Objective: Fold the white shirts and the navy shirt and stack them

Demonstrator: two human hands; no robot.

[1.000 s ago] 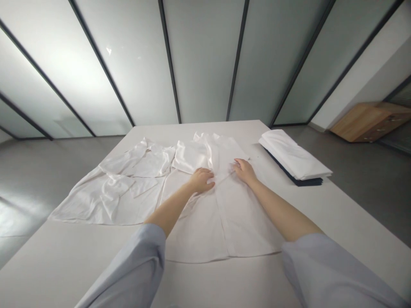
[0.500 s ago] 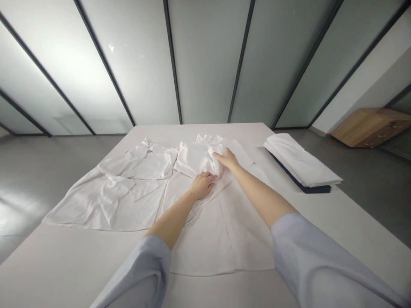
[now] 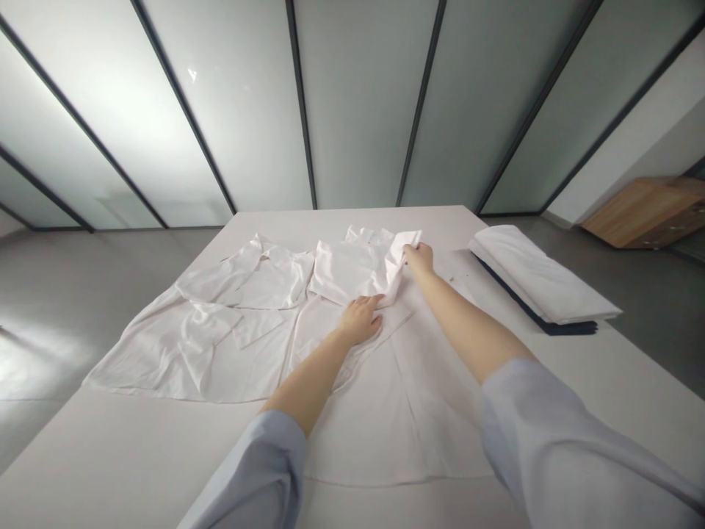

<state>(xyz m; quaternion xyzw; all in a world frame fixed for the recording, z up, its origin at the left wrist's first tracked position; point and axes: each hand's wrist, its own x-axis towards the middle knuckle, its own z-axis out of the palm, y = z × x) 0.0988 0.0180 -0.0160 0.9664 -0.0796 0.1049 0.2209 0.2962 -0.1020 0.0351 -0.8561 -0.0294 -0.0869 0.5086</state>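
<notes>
A shiny white garment [image 3: 380, 411] lies spread on the white table, its near hem toward me and its upper part bunched near the middle. My left hand [image 3: 360, 319] rests on it, palm down with the fingers spread. Farther right, my right hand [image 3: 418, 258] pinches a raised fold [image 3: 401, 253] of the same white cloth, fingers closed on its edge. On the left, a second shiny white garment [image 3: 242, 294] lies wrinkled, touching the first along a seam-like line.
Toward the right edge of the table [image 3: 617, 397], folded white cloth [image 3: 540, 275] lies on dark folded cloth [image 3: 573, 328]. Frosted glass panels [image 3: 358, 103] stand beyond the table. A wooden cabinet [image 3: 644, 213] is at the far right.
My right hand has moved right and slightly up, pulling a fold of the cloth outward and lifting its edge. My left hand stays pressed on the garment. The view has shifted slightly.
</notes>
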